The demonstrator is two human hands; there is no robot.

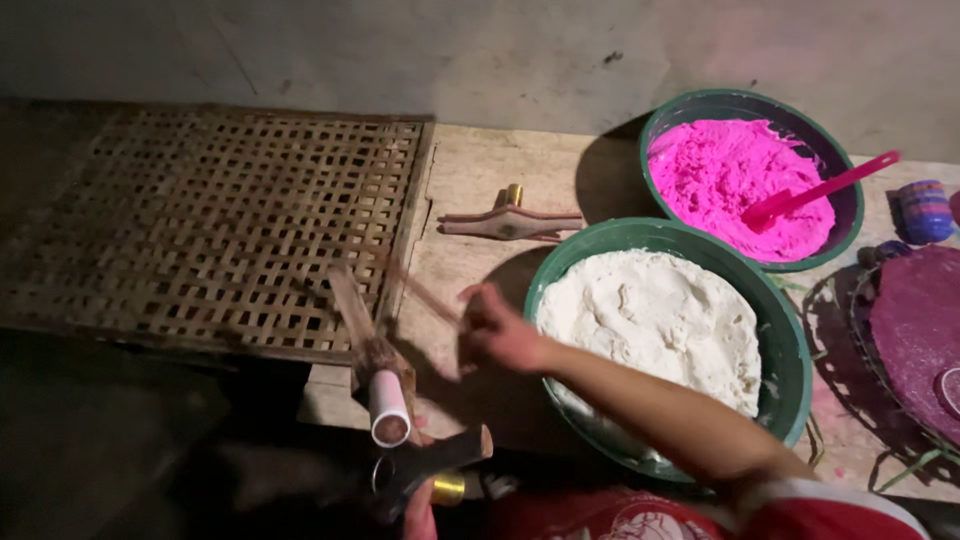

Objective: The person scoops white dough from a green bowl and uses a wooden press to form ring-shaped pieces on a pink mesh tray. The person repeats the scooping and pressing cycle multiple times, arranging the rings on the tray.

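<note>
A: What's hidden or cut off?

B: Left hand [420, 505], bottom edge, mostly out of frame. Only fingertips show, closed around a wooden press [385, 385] with a white cylinder and cross-handle, bottom centre. A second dark handle piece with a brass end [430, 470] overlaps it; hard to separate in the shadow.

A: Right hand?

B: Right hand [495, 335], centre frame, motion-blurred. Fingers pinched on a thin stick [425, 295] slanting toward the upper left. Grip narrow, holding the stick.

A: Around them?

B: Green basin of white dough [790, 340] just right of the hand, forearm crossing its rim. Behind it, upper right, a second green basin of bright pink dough [850, 200] with a pink spoon [830, 185] stuck in.

A: Anything else?

B: Woven bamboo mat [210, 220] fills the left. Spare wooden press part [510, 222] lies on the table [470, 170], centre top. Purple disc on a rack [915, 330], right edge, cut off. Small striped blue container [925, 210], far right, details unreadable.
</note>
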